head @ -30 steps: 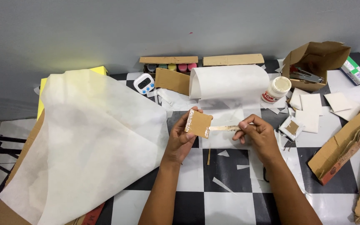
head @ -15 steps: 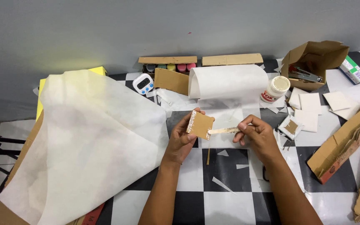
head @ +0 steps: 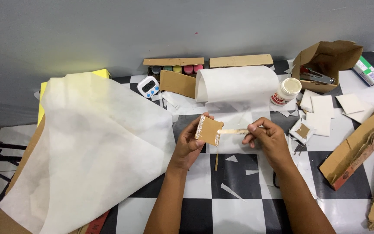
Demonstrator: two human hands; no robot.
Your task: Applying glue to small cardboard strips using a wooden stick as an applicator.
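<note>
The left hand (head: 187, 145) grips a small square brown cardboard piece (head: 209, 129) by its edges; right hand (head: 267, 138) fingers pinch a flat wooden stick (head: 233, 131), long axis pointing nine o'clock, tip touching the card's glue-smeared edge.

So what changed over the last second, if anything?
Very little. The left hand tipped the small cardboard square a touch, and the right hand shifted the wooden stick slightly along the square's white-smeared edge. Nothing was picked up or let go. The paper roll, glue jar, timer and large tissue sheet stayed put.
</note>
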